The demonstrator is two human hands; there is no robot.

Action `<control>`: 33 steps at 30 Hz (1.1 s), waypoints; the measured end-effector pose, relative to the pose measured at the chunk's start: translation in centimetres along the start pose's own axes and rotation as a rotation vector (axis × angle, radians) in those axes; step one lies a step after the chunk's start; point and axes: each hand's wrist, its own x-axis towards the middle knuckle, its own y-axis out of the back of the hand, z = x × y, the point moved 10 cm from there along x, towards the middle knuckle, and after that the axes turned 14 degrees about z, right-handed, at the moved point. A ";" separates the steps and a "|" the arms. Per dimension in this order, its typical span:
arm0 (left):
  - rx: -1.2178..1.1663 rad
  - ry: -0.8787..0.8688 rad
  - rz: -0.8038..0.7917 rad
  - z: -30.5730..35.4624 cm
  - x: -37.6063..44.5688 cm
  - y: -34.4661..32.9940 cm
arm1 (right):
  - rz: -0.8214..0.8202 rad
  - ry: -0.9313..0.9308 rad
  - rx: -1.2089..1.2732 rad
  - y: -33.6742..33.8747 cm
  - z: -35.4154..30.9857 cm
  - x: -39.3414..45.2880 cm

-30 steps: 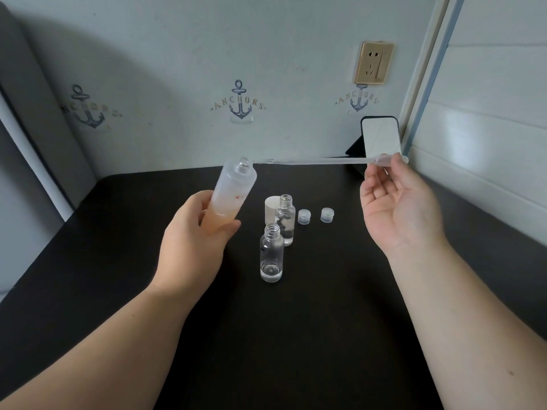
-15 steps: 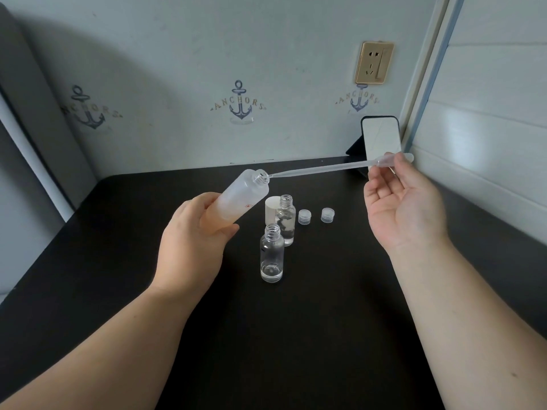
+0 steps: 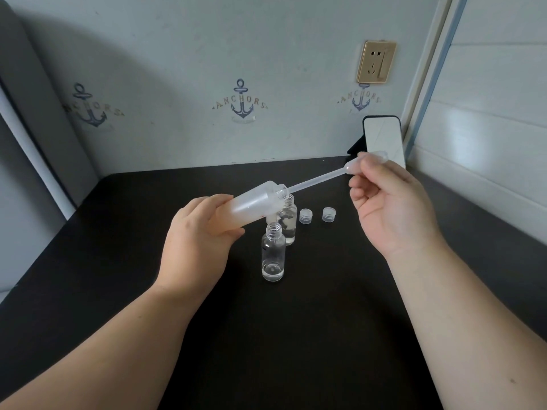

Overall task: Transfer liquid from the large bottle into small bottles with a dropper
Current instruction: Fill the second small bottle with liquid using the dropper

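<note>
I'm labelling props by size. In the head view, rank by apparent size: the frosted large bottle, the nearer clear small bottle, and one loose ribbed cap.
1. Frosted large bottle, tilted in the left hand.
2. Nearer clear small bottle, standing upright on the black table.
3. Ribbed translucent cap; it lies farther back, but is plainly smallest.

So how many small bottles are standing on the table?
2. The near small bottle stands in front; the far small bottle stands behind it, partly hidden by the large bottle.
</note>
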 end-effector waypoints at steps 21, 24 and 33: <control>0.008 -0.028 -0.021 0.3 -0.1 -0.4 | -0.175 -0.039 -0.180 -2.9 2.3 -2.0; 0.014 -0.023 -0.023 0.2 -0.1 -0.4 | -0.154 -0.054 -0.178 -2.5 2.3 -1.8; 0.024 0.017 0.001 -0.5 0.1 -0.3 | -0.027 -0.099 -0.002 -0.6 1.3 -0.5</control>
